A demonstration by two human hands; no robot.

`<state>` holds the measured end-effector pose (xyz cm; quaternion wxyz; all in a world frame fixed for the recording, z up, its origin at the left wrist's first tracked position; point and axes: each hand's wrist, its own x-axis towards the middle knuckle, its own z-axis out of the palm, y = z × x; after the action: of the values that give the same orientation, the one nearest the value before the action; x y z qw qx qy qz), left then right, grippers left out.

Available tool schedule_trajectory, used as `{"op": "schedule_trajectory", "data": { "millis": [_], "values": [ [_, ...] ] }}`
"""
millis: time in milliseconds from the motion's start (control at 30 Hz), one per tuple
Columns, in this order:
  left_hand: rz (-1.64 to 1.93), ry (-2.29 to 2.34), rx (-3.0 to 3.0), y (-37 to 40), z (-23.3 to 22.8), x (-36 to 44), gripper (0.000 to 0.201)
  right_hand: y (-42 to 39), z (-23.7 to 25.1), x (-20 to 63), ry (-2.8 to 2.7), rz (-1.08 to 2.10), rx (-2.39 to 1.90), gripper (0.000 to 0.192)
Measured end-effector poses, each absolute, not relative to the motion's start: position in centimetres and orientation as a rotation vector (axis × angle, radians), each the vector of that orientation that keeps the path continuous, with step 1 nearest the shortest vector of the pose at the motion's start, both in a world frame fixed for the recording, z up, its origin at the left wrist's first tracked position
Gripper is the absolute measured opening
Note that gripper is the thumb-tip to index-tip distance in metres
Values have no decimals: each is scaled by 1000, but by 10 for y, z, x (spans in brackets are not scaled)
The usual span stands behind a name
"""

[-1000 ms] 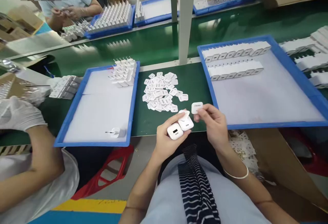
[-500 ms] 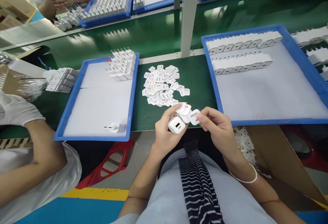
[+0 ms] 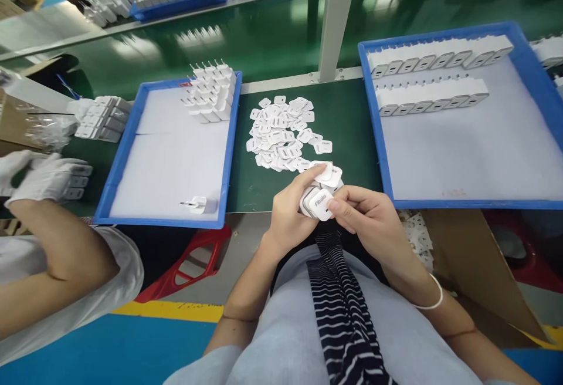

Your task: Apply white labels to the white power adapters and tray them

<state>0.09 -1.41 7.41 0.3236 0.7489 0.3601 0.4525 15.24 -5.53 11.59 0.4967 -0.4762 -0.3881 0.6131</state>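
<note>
My left hand (image 3: 287,212) is closed around a white charger (image 3: 304,200), and its thumb also pins a few loose white cover plates (image 3: 333,175) above it. Between thumb and fingers, my right hand (image 3: 373,218) pinches a square printed cover plate (image 3: 318,204). This plate lies over the charger's port face and hides most of it; whether it is seated I cannot tell. Just beyond my hands, a pile of similar cover plates (image 3: 277,135) is spread on the green table.
To the left, a blue-rimmed tray (image 3: 232,156) holds a block of chargers and one lying charger (image 3: 201,205). A second blue tray (image 3: 382,162) on the right carries two charger rows. A metal post (image 3: 336,27) rises behind the pile. A co-worker's gloved hands (image 3: 41,179) handle chargers at far left.
My right hand has brought the printed plate left, from beside the charger onto its port face. The co-worker's gloved hands now show at a group of chargers. The view has shifted slightly.
</note>
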Motion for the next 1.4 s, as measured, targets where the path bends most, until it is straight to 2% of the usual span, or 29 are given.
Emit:
{"op": "schedule_trajectory", "data": {
  "millis": [433,767,1400],
  "values": [
    [1165,976,2125,-15,80,-1,41,-55,115,151,-1013,1426,-1207,30],
    [1157,1002,2221,-17,80,-4,40,-53,118,154,-1091,1499,-1283,37],
    [1158,865,2439,-12,76,-12,53,-46,117,161,-998,1676,-1286,37]
  ]
}}
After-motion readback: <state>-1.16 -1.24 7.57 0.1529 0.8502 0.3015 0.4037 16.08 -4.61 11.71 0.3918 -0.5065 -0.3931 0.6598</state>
